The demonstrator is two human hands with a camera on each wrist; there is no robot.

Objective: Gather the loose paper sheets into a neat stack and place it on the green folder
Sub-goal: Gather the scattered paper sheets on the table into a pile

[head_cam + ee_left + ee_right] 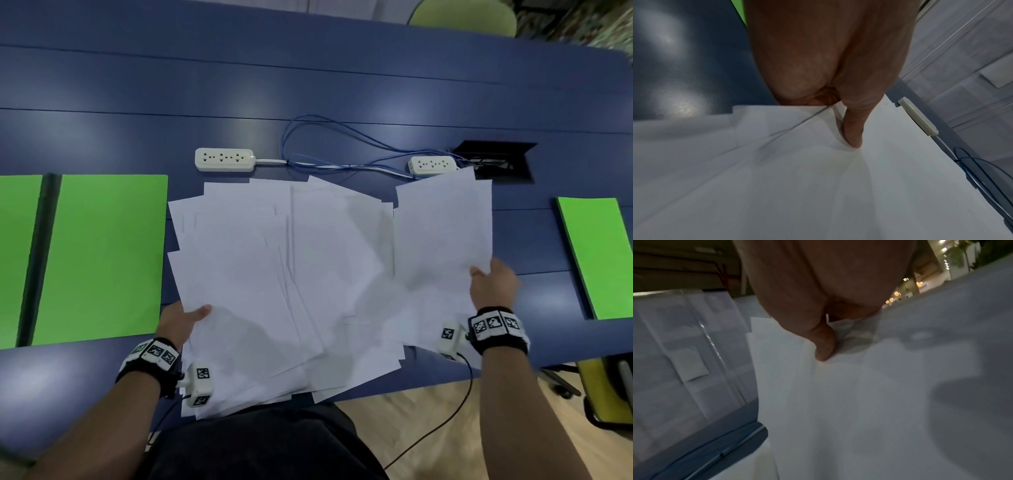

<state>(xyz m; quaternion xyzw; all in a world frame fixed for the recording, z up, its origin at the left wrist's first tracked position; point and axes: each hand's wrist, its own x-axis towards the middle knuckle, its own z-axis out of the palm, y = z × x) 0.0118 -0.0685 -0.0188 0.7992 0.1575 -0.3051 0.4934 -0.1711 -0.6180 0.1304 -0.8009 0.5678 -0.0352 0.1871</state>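
Several white paper sheets (284, 274) lie fanned and overlapping across the middle of the blue table (308, 85), some hanging over its near edge. My left hand (183, 320) grips the left edge of the pile, thumb (853, 129) on top of the sheets (818, 178), fingers hidden beneath. My right hand (493, 284) grips the right edge of the raised right-hand sheets (442, 233), thumb (825, 345) pressing on the paper (859, 402). A green folder (99, 257) lies flat to the left of the pile. Another green folder (599, 257) lies at the right.
Two white power strips (224, 159) (432, 165) and a loop of blue cable (325, 137) lie just beyond the papers. A black cable hatch (496, 161) stands open at the back right. A yellow-green chair (462, 17) is behind the table; a yellow object (606, 390) sits on the floor at right.
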